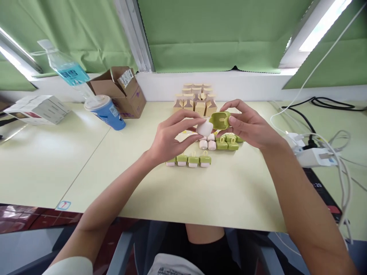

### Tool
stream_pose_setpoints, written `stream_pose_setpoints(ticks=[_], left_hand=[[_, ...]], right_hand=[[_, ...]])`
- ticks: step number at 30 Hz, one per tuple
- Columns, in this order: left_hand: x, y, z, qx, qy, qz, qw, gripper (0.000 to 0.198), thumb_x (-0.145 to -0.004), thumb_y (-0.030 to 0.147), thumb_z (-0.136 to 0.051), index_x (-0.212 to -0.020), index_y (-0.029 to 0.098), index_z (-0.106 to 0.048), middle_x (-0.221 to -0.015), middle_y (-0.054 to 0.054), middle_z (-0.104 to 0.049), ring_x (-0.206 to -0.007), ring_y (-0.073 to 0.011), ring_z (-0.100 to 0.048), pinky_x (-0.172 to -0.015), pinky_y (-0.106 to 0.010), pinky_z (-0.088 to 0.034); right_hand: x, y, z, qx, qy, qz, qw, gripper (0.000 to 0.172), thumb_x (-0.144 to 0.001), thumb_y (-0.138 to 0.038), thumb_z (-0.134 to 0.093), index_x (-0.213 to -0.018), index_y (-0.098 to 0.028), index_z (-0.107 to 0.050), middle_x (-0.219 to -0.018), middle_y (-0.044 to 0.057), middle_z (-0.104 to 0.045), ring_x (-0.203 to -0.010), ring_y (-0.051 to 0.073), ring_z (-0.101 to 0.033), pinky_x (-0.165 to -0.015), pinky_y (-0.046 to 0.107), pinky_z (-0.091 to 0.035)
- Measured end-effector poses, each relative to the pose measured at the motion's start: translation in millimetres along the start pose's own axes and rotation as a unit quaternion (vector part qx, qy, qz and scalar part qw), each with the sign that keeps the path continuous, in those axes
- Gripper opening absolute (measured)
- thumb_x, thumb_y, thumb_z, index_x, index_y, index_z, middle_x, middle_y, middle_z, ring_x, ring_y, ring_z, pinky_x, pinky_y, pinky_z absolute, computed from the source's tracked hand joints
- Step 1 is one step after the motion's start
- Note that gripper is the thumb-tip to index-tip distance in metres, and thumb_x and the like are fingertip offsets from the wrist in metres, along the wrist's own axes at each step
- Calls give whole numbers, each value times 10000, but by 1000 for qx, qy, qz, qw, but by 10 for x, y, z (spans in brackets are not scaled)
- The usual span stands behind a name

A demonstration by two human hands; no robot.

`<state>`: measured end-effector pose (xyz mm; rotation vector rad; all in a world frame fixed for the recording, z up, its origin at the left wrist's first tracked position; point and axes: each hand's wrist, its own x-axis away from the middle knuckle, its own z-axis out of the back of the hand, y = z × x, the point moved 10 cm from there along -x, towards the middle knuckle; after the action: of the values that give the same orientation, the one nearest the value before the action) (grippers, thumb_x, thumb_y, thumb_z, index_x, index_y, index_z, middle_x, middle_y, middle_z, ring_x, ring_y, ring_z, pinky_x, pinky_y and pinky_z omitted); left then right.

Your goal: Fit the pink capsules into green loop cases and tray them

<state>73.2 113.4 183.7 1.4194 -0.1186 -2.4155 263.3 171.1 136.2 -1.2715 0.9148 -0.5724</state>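
Between the fingers and thumb of my left hand (pixel 172 133) is a small white rounded block (pixel 204 128). My right hand (pixel 250 124) grips a hollow green cover (pixel 220 120), its open side turned toward the white block; the two pieces are very close together. Below the hands, several loose white blocks (pixel 211 145) sit beside several green covers (pixel 233 144) with small loops. Nearer to me stands a row of green-topped white pieces (pixel 193 160), each with a pale loop; my left hand partly overlaps the row's left end.
Several small cardboard boxes (pixel 187 104) stand at the back. On the left are a blue cup (pixel 110 112) with a tilted bottle (pixel 69 68), a brown carton (pixel 129 93) and a white box (pixel 37 110). Cables, a power strip (pixel 315 156) and a phone (pixel 322 191) lie at right.
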Motion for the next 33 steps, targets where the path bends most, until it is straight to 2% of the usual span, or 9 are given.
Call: stream_pose_setpoints(ticks=[5,8,10,14,18,23,26,30,33], left_hand=[[-20,149,25,-34,6,-47,998,314,-1040,313,-777,-1352,305,-743,-1245,-60,-770,-1116,-201,-784,-934,-364,-727],[-15,128,40,-42,26,-36,998,317,-1039,372,-777,-1346,304,-733,-1226,-55,-762,-1108,-206,-781,-911,-367,-729],[-12,114,54,-49,42,-23,998,331,-1032,411,-782,-1338,295,-730,-1215,-62,-750,-1093,-208,-780,-883,-357,-730],[-13,199,78,-67,66,-40,995,328,-1010,393,-811,-1315,305,-732,-1177,-53,-747,-1058,-212,-774,-901,-378,-710],[-19,279,102,-51,82,-62,993,365,-983,332,-842,-1326,287,-722,-1166,-55,-749,-1037,-206,-771,-853,-350,-701],[-7,268,119,-62,103,-73,990,341,-988,331,-838,-1305,287,-722,-1154,-51,-751,-1016,-206,-777,-831,-354,-710],[17,241,134,-76,120,-76,987,320,-986,394,-841,-1267,293,-726,-1124,-47,-752,-984,-207,-776,-809,-360,-711],[46,191,136,-107,136,-49,984,348,-986,528,-817,-1216,287,-715,-1070,-58,-742,-956,-225,-761,-768,-390,-704],[78,207,140,-100,153,-53,982,378,-985,553,-807,-1227,286,-694,-1057,-58,-727,-940,-221,-744,-722,-377,-680]], right_hand=[[18,-90,-148,27,-21,16,999,434,-988,-554,-823,-1318,-322,-664,-1082,21,-811,-904,206,-811,-852,410,-726],[25,-151,-199,47,-21,32,998,420,-993,-538,-822,-1318,-322,-666,-1064,15,-797,-900,202,-811,-848,405,-732],[29,-200,-209,64,-6,50,997,427,-975,-526,-847,-1312,-321,-684,-1125,23,-790,-960,208,-812,-878,405,-732],[48,-351,-202,98,44,113,988,507,-916,-497,-913,-1359,-334,-727,-1351,56,-761,-1216,256,-766,-1025,439,-707],[75,-444,-252,117,39,155,980,479,-937,-484,-893,-1376,-345,-761,-1424,56,-752,-1307,282,-732,-1048,464,-704],[109,-494,-320,122,22,170,978,477,-954,-461,-881,-1398,-338,-760,-1442,55,-753,-1325,286,-729,-1051,468,-700],[116,-513,-372,126,18,170,977,456,-972,-459,-863,-1394,-320,-761,-1456,56,-748,-1332,279,-725,-1072,458,-689],[129,-544,-429,126,18,173,977,461,-981,-459,-851,-1403,-301,-755,-1453,63,-745,-1321,278,-730,-1074,457,-688],[142,-550,-449,123,24,165,978,448,-985,-479,-841,-1389,-304,-760,-1461,69,-740,-1355,288,-715,-1100,468,-679]])
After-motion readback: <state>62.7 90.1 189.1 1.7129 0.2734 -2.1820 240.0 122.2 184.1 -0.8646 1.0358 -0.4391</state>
